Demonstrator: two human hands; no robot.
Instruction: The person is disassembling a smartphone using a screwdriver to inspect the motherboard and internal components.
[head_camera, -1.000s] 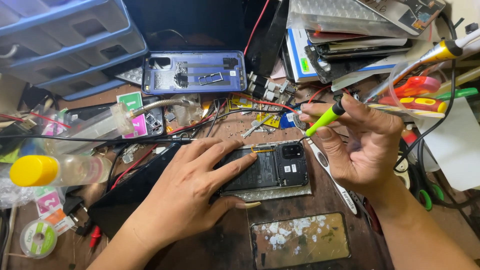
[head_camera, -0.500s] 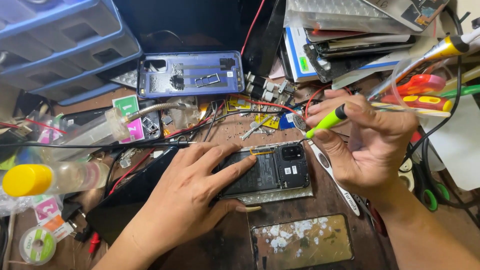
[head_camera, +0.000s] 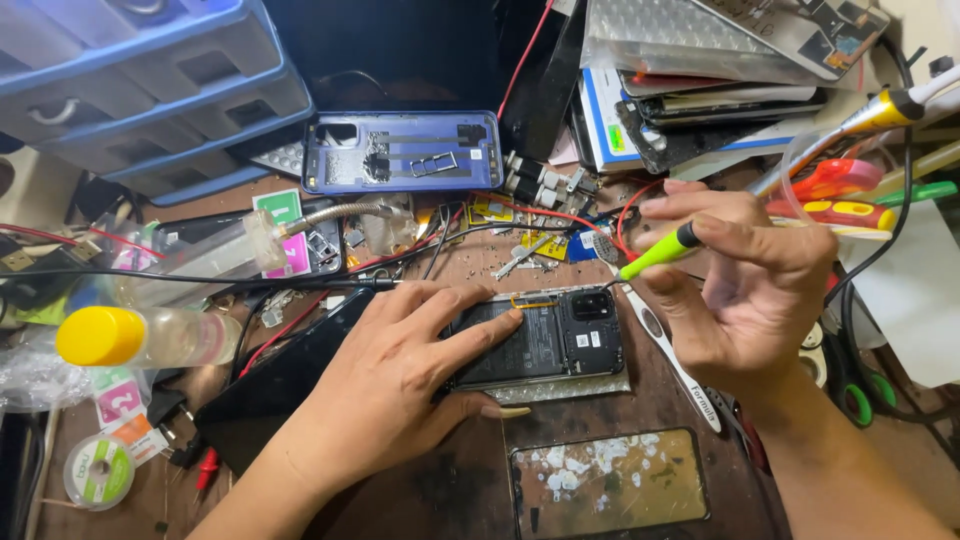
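Two hands in view, both on the job. My left hand (head_camera: 400, 385) lies flat, fingers spread, pressing on the opened smartphone (head_camera: 540, 340) at bench centre; fingertips cover its left half, thumb against its lower edge. The phone lies face down, back cover off, camera block to the right, resting on a pale textured pad (head_camera: 570, 385).

My right hand (head_camera: 750, 285) pinches a green-handled screwdriver (head_camera: 655, 255) between thumb and forefinger, other fingers curled. Its tip sits just above the phone's top right corner; can't tell if it touches.

Labels and packages: small green square sticker (head_camera: 280, 207) and a pink one (head_camera: 297, 250) left of centre, near a clear syringe-shaped dispenser (head_camera: 215, 262). Yellow tags (head_camera: 492, 212) sit above the phone among cables. Pink and orange stickers (head_camera: 120, 400) lower left, beside a solder spool (head_camera: 98, 470). Clear bottle with yellow cap (head_camera: 140, 338) lies on its side at left. Blue-and-white flat box (head_camera: 605, 120) under stacked phone parts top right.

Blue phone back cover (head_camera: 402, 152) lies above, inside up. Cracked screen panel (head_camera: 605, 485) below the phone. Blue drawer unit (head_camera: 140, 90) top left.
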